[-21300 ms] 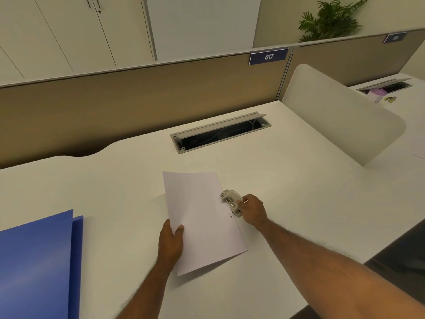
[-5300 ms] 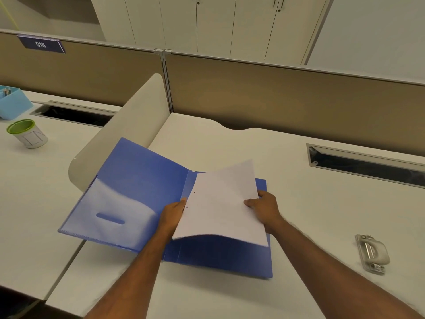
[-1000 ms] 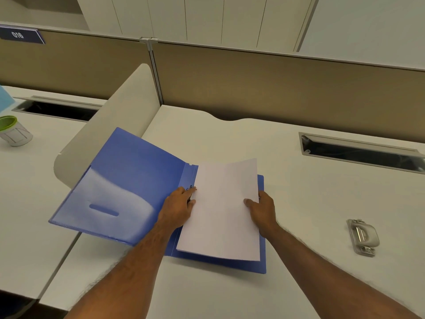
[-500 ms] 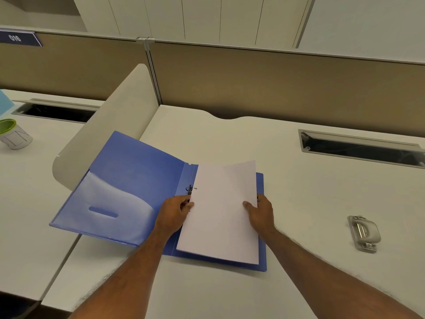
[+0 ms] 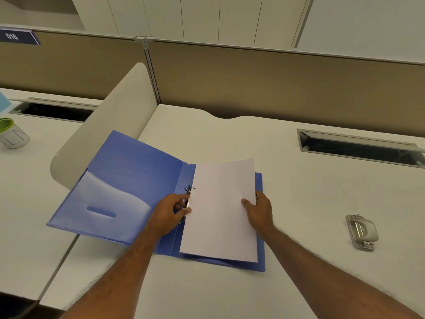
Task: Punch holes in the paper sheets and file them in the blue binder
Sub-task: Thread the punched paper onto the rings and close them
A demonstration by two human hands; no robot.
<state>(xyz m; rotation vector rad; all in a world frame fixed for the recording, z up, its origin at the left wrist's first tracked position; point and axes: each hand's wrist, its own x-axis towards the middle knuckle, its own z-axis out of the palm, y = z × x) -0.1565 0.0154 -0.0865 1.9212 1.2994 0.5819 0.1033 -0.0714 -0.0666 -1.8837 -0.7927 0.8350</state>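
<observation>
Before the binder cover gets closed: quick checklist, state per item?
1. Blue binder open flat on desk: ok.
2. Paper sheet lying over the right half of the binder: ok.
3. Sheet's holes seated on ring clip: cannot tell, left hand covers the lower ring.
4. Right hand steadying the sheet's right edge: ok.
5. Rings closed: cannot tell.
6. Hole punch clear of the binder: ok.

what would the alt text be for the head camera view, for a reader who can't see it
A person's left hand works the ring clip at the spine of an open blue binder while the right hand steadies a white sheet on it. A grey hole punch lies apart on the white desk.
</observation>
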